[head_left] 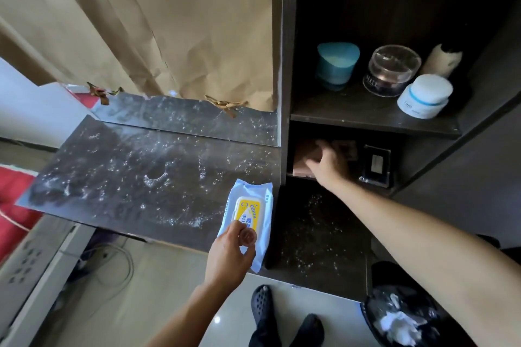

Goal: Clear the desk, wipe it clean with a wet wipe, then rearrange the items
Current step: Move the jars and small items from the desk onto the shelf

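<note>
Holding our right hand (pixel 328 162) inside the lower shelf compartment (pixel 406 155), we are resting it on a pinkish box (pixel 306 153), probably to park cleared items off the dusty bench (pixel 127 172); whether those fingers are clamping the box we cannot tell. Our left hand (pixel 231 256) is pinching a small round brown object (pixel 248 238) between thumb and fingers just above the wet wipe pack (pixel 252 191), likely the next thing bound for the shelf. We are keeping the pack flat at the bench's near right corner, beside the shelf upright (pixel 287 93), yellow lid (pixel 248 211) up, its long axis running from the near edge toward the back, seemingly within reach for wiping.
</note>
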Demonstrator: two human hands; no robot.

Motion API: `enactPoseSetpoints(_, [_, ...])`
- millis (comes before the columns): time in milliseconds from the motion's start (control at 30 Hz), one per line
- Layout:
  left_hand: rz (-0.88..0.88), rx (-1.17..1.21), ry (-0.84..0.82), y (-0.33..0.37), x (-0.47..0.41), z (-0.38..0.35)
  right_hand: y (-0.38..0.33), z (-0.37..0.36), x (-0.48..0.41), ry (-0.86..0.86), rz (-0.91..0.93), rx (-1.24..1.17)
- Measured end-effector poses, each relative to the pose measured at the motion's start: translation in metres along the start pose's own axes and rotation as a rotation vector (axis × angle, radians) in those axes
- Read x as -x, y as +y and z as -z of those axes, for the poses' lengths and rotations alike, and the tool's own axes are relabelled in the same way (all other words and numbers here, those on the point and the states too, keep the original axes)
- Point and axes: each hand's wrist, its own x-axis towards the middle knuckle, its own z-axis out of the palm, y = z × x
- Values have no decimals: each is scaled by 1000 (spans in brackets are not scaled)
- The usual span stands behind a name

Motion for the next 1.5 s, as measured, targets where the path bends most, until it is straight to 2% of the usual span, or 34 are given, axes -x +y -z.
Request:
enactPoseSetpoints(67, [-6,-14,-3,2,-5,0,12,-3,16,-84,153,120])
enactPoseSetpoints(167, [-36,-54,18,5,-14,-2,25,-9,20,-119,241,316])
enactPoseSetpoints(267, [-53,-105,15,12,-24,-5,20,-7,12,-88,252,355])
enactPoseSetpoints(400, [-104,-181,-47,17,-41,-16,23,9,11,-178,317,357])
enactPoseSetpoints(467, [-171,-222,-74,27,-52,-25,37,25,20,-126,339,298])
enactPoseSetpoints(600, [-323,-298,-115,66,-81,-52,79,56,49,7,312,196])
enactPoseSetpoints(700, [-432,-312,-161,101,-106,-79,113,73,76,-15,255,195])
enactPoseSetpoints(833, [-489,-421,-174,144,-134,-112,145,84,106,-100,75,213])
enactPoseSetpoints(967, [-456,-591,-237,166,-150,-133,175,82,130,-136,18,172])
enactPoseSetpoints(1100, [-425,-647,-255,170,-157,-130,187,77,141,-163,-5,181])
enactPoseSetpoints(1200, [-408,-631,-253,162,-154,-122,182,71,140,-204,-12,188])
enactPoseSetpoints(1333, [-461,-461,-147,141,-133,-96,157,61,130,-227,46,217])
enactPoseSetpoints(1500, [-215,-410,-101,62,-109,-39,110,25,121,-336,120,230])
